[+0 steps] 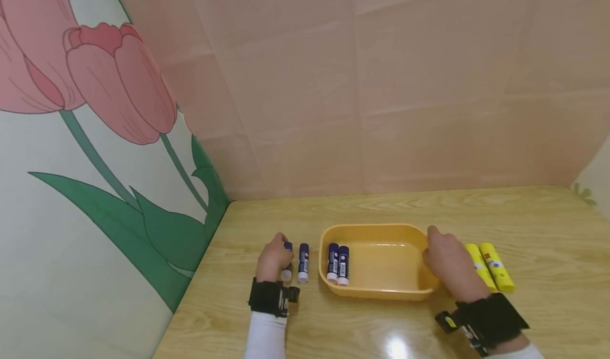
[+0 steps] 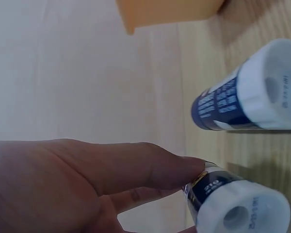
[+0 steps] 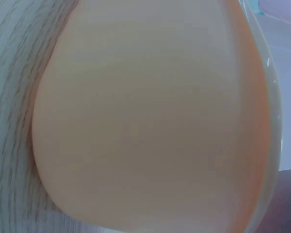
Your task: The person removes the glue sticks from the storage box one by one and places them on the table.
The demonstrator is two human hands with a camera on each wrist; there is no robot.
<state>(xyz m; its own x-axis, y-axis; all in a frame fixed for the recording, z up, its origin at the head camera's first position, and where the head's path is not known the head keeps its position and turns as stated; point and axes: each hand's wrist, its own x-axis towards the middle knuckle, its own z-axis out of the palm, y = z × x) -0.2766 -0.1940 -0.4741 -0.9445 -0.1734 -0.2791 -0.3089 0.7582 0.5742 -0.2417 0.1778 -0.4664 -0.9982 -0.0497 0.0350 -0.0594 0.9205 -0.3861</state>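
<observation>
Near the left end of the table, my left hand (image 1: 272,258) pinches a dark blue glue stick (image 2: 242,206) with a white base between thumb and fingers. Just right of it lies a similar blue glue stick (image 1: 303,263), untouched. My right hand (image 1: 451,263) grips the right end of a shallow yellow-orange tray (image 1: 371,293); its curved wall (image 3: 136,121) fills the right wrist view, where only a bit of the hand shows at the lower right. Inside the tray, at its left end, two blue glue sticks (image 1: 338,265) lie side by side.
Two yellow glue sticks (image 1: 496,267) lie right of the tray, one partly behind the right hand. The wood-grain table (image 1: 381,205) meets a pinkish covered wall (image 1: 381,110) at the back and a tulip-patterned panel (image 1: 119,232) at the left.
</observation>
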